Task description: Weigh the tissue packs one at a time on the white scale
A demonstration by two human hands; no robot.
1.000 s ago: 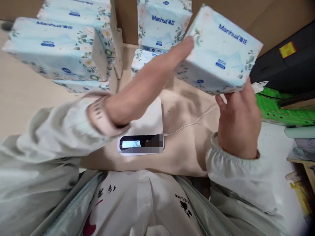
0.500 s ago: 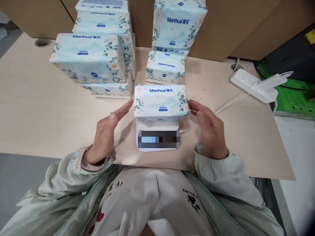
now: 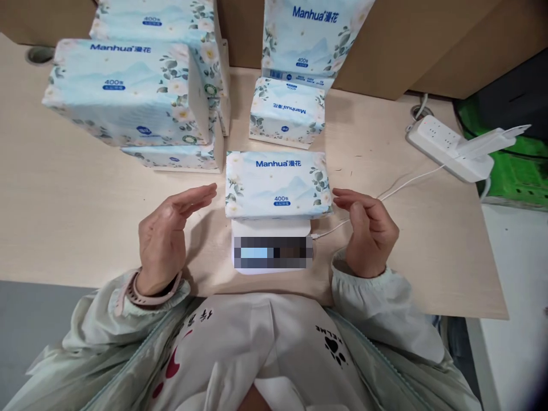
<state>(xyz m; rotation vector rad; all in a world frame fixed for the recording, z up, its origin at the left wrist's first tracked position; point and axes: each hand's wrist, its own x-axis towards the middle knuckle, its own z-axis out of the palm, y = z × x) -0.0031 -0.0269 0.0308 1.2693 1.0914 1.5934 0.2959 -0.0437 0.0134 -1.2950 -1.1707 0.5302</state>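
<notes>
A pale blue floral tissue pack [image 3: 278, 185] lies flat on a small white scale [image 3: 272, 251] at the desk's near edge. My left hand [image 3: 169, 237] hovers just left of the pack, fingers stretched out and empty. My right hand [image 3: 370, 231] hovers just right of it, fingers loosely curled and apart, holding nothing. Neither hand touches the pack.
More tissue packs are stacked at the back left [image 3: 128, 91], and two others stand behind the scale [image 3: 286, 111]. A white power strip [image 3: 449, 148] with a plugged charger sits at the right, its thin cable running to the scale. A brown partition backs the wooden desk [image 3: 64, 200].
A second ago both hands carried the pack in the air at the right. It now rests on the scale, and both hands have let go and drawn slightly apart from it.
</notes>
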